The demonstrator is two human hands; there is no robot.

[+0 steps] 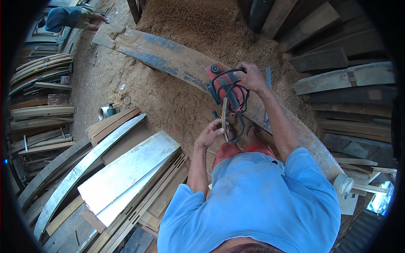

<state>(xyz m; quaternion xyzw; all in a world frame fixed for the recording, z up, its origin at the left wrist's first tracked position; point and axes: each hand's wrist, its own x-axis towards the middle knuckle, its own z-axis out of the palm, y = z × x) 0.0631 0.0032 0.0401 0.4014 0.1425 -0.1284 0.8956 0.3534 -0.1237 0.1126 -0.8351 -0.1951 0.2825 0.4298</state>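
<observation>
A red and black electric planer [214,72] rests on a long worn plank [168,57], with its black cord [246,98] looped loosely about its body. At the planer's far right side is my right hand [251,76], fingers closed on a loop of that cord. My left hand [211,133] is closer to me, beside the plank's left edge. Between its thumb and fingers it pinches a thin, pale, slightly curved strip [224,110], seemingly wood, that points toward the planer. The palm side of both hands is partly hidden.
Sawdust [190,21] covers the ground around the plank. White boards [128,170] and stacked lumber lie at left, near a small tin can [105,111]. More timber [346,80] leans at right. A flat metal bar [268,78] lies across the plank. Another person [63,19] bends at far left.
</observation>
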